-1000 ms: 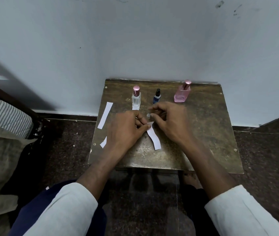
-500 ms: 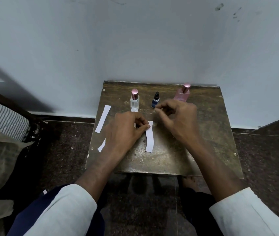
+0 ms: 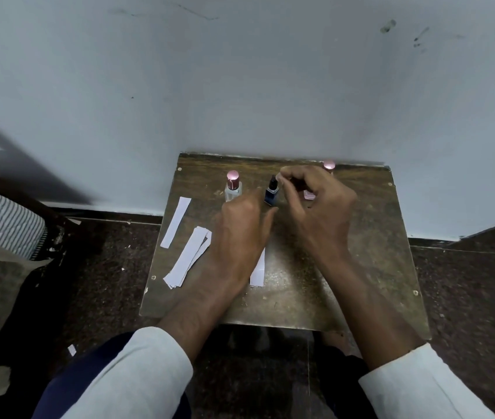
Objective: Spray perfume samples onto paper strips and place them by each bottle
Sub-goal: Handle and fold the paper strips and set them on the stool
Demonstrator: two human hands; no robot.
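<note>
A small worn brown wooden table [image 3: 370,267] stands against a pale blue-grey wall [image 3: 240,86], on a dark speckled stone floor [image 3: 104,282]. At the far left lies a grey and white striped cloth [image 3: 1,219].

On the left part of the table lies one single white paper strip [image 3: 176,222]. Just beside it, nearer the person, is a small pile of white paper strips [image 3: 188,257], fanned a little and reaching to the table's left edge.

At the back of the table stand three bottles in a row. First is a clear glass bottle with a shiny pink cap [image 3: 233,186]. In the middle is a little dark blue bottle with a black top [image 3: 271,192]. Last is a pink bottle with a pink cap [image 3: 327,169], mostly hidden behind the right hand.

The left hand [image 3: 240,234] lies low over the table with its fingers bent under. I cannot tell what the fingers touch. A white paper strip on the table [image 3: 258,267] sticks out from under this hand, toward the person. The thumb points at the blue bottle, just below it.

The right hand [image 3: 315,207] is raised, with its fingers curled and the tips pressed together right beside the blue bottle's black top. I cannot tell if they pinch something.
</note>
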